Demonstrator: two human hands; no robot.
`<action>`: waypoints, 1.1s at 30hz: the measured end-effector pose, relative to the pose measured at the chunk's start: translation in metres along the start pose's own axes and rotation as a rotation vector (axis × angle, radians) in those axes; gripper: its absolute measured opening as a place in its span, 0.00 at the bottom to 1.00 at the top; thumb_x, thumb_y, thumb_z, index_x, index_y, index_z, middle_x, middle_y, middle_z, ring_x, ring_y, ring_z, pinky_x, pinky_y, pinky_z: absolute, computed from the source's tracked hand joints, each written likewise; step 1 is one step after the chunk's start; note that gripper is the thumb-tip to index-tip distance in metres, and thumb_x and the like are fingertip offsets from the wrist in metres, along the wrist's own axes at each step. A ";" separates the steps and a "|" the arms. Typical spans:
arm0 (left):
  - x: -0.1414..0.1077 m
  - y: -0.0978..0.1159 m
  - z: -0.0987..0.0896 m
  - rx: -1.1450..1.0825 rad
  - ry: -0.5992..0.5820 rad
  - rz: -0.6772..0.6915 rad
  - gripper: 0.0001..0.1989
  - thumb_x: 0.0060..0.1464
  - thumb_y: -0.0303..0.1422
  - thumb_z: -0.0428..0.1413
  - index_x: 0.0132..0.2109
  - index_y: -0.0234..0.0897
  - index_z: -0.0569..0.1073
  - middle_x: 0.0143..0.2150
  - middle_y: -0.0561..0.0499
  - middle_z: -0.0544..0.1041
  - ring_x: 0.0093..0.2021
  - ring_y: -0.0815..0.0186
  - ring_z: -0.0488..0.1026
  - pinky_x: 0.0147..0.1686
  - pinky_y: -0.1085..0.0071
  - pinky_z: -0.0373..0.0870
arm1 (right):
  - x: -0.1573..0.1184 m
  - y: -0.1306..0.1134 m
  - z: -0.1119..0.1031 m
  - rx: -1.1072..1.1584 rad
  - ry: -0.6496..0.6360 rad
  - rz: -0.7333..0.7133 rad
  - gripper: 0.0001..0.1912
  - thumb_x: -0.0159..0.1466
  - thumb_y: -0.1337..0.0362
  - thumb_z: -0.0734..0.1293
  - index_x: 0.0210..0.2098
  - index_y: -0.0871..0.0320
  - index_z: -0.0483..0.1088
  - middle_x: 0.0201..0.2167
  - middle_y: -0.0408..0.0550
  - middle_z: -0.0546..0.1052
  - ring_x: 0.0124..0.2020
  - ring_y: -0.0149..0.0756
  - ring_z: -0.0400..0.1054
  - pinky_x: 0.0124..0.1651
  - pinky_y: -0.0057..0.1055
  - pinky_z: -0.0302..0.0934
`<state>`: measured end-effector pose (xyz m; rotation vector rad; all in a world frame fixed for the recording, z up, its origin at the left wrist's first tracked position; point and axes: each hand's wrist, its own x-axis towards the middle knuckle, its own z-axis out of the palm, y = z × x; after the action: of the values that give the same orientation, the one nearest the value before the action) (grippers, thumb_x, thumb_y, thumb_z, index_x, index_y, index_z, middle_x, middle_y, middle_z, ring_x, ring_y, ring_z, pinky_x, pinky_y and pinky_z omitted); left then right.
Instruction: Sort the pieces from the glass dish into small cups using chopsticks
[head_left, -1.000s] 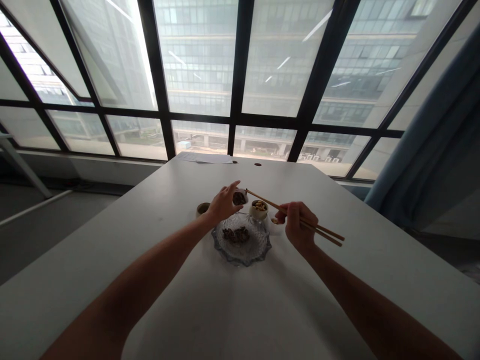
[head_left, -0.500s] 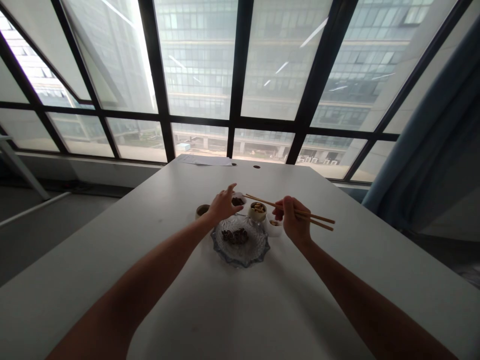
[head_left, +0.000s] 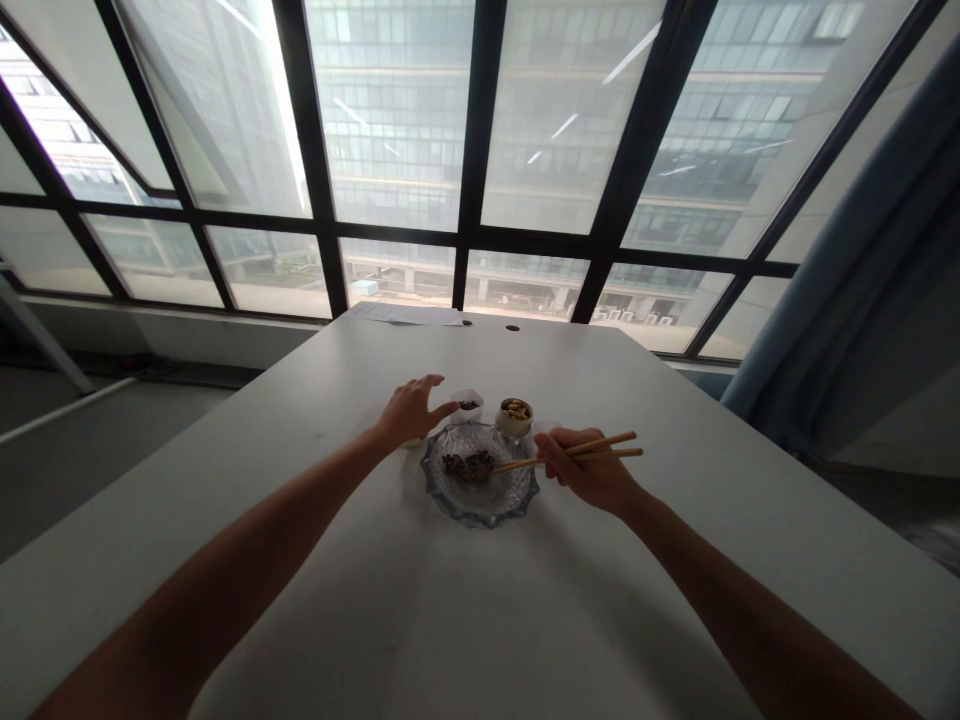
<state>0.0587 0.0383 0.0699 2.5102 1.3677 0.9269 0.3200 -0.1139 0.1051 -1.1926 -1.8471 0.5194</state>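
Lowering the wooden chopsticks (head_left: 606, 441) from beside the white cup (head_left: 467, 408), unlike half a second ago, and pointing their tips now at the right edge of the dark crinkled pieces (head_left: 466, 466) inside the scalloped glass plate (head_left: 504, 496) (too small to tell whether pinching any). Holding both sticks in the right hand (head_left: 581, 462), curling its fingers closed around them and letting the thick ends stick out rightward. Shifting the left hand (head_left: 405, 412) leftward since the earlier frame, away from its place over the white cup; spreading its fingers (head_left: 424, 383) wide, gripping nothing visible, and bringing the thumb right up to the cup's side (contact unclear). Leaving the white cup slightly farther left than before, widening the gap to the cream cup (head_left: 514, 420) of yellowish pieces behind the plate. Keeping plate and cups on the white counter (head_left: 450, 600).
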 end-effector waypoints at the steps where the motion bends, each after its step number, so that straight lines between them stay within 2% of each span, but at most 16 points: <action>1: -0.009 -0.007 -0.003 0.010 0.036 -0.009 0.29 0.58 0.51 0.55 0.58 0.36 0.68 0.56 0.40 0.75 0.58 0.50 0.71 0.59 0.54 0.64 | 0.001 0.001 0.000 0.012 -0.011 0.007 0.31 0.65 0.39 0.63 0.20 0.57 0.72 0.14 0.45 0.71 0.14 0.31 0.63 0.16 0.24 0.56; 6: -0.049 -0.041 0.000 -0.017 0.151 -0.083 0.28 0.59 0.49 0.53 0.59 0.37 0.66 0.60 0.40 0.72 0.61 0.51 0.67 0.61 0.52 0.63 | 0.002 0.008 0.003 0.069 -0.005 0.040 0.30 0.65 0.39 0.64 0.22 0.58 0.73 0.14 0.45 0.72 0.13 0.31 0.63 0.15 0.24 0.55; 10: -0.063 -0.053 0.012 -0.141 0.191 -0.167 0.34 0.56 0.52 0.54 0.62 0.35 0.62 0.61 0.37 0.70 0.60 0.52 0.69 0.60 0.53 0.64 | -0.001 0.015 0.008 0.104 0.065 0.087 0.31 0.64 0.37 0.64 0.23 0.59 0.73 0.14 0.46 0.72 0.13 0.30 0.63 0.15 0.24 0.56; 14: -0.063 -0.054 0.017 -0.229 0.140 -0.227 0.36 0.56 0.54 0.54 0.62 0.34 0.61 0.60 0.37 0.71 0.59 0.53 0.70 0.59 0.54 0.66 | -0.007 0.019 0.012 0.119 0.110 0.128 0.31 0.62 0.36 0.65 0.23 0.59 0.74 0.15 0.47 0.73 0.14 0.31 0.63 0.15 0.24 0.56; 21: -0.063 -0.049 0.013 -0.206 0.084 -0.243 0.35 0.57 0.54 0.51 0.61 0.33 0.64 0.55 0.38 0.75 0.55 0.52 0.73 0.57 0.54 0.67 | -0.012 0.023 0.027 0.239 0.258 0.213 0.33 0.59 0.33 0.66 0.23 0.58 0.73 0.14 0.46 0.71 0.12 0.31 0.62 0.12 0.24 0.55; 29: -0.063 -0.047 0.011 -0.208 0.086 -0.239 0.32 0.57 0.54 0.52 0.60 0.36 0.66 0.54 0.40 0.76 0.55 0.53 0.73 0.57 0.56 0.68 | -0.018 0.022 0.036 0.203 0.307 0.129 0.31 0.63 0.37 0.65 0.23 0.58 0.72 0.13 0.45 0.70 0.12 0.30 0.61 0.13 0.24 0.55; 33: -0.063 -0.048 0.011 -0.209 0.084 -0.230 0.32 0.57 0.54 0.52 0.60 0.36 0.65 0.53 0.40 0.76 0.54 0.53 0.74 0.56 0.55 0.68 | -0.018 0.023 0.034 0.258 0.361 0.179 0.32 0.61 0.35 0.66 0.23 0.59 0.72 0.12 0.45 0.70 0.11 0.29 0.60 0.12 0.24 0.53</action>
<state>0.0055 0.0172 0.0139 2.1331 1.4614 1.0739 0.3071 -0.1154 0.0617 -1.1918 -1.3334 0.5799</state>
